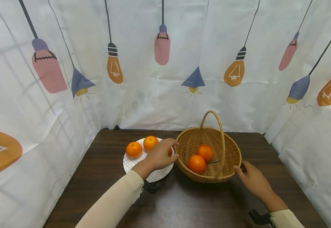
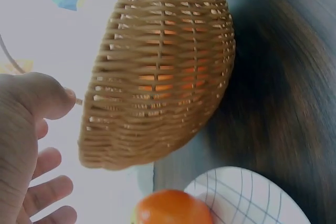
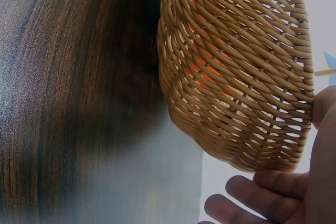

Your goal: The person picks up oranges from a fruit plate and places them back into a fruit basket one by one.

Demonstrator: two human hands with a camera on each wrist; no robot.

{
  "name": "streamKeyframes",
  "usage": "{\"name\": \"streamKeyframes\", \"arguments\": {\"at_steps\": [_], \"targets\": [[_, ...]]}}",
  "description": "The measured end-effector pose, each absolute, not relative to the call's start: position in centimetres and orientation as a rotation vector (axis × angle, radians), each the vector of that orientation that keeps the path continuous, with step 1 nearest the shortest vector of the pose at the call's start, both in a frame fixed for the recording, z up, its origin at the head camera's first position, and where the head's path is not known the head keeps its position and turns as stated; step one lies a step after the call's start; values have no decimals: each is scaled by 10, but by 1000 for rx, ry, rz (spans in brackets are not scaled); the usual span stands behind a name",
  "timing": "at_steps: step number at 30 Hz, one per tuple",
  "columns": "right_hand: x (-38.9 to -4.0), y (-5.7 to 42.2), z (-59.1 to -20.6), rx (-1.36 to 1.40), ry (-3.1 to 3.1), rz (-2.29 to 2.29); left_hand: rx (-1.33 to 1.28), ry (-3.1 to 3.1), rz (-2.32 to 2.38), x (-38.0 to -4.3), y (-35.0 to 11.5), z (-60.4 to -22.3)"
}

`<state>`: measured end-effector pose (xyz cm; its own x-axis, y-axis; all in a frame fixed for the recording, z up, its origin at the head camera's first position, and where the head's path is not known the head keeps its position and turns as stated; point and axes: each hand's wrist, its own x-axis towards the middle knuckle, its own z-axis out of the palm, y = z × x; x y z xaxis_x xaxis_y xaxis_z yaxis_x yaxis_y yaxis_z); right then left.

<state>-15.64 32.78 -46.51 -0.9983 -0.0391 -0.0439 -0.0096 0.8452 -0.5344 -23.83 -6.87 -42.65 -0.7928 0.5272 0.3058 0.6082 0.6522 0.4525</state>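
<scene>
A wicker basket (image 1: pixel 231 152) with an arched handle stands on the table, two oranges (image 1: pixel 197 164) inside it. To its left, a white plate (image 1: pixel 161 174) with a dark grid pattern bears three oranges (image 1: pixel 134 149), one partly hidden behind my left hand (image 1: pixel 161 154). That hand hovers over the plate's right side, fingers loosely bent and thumb apart, fingertips near the basket's left rim; nothing is in it. My right hand (image 1: pixel 252 179) holds the basket's right rim, thumb (image 3: pixel 323 106) at the edge and forefinger against the outer weave.
The dark wood table (image 1: pixel 171 209) ends at a white curtain (image 1: pixel 142 104) printed with lamps and bulbs, which hangs behind it and along both sides. Each wrist wears a black strap (image 1: pixel 151 186).
</scene>
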Motion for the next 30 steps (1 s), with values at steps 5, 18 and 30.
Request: {"name": "streamKeyframes", "arguments": {"at_steps": [5, 18, 30], "targets": [[-156, 327, -465, -46, 2981, -854, -867, -2740, -861, -238, -80, -430], [-155, 325, -462, -46, 2982, -861, -642, -2693, -883, -240, -126, -439], [-154, 324, -463, -32, 2986, -839, -475, -2726, -850, -239, -164, -446]]}}
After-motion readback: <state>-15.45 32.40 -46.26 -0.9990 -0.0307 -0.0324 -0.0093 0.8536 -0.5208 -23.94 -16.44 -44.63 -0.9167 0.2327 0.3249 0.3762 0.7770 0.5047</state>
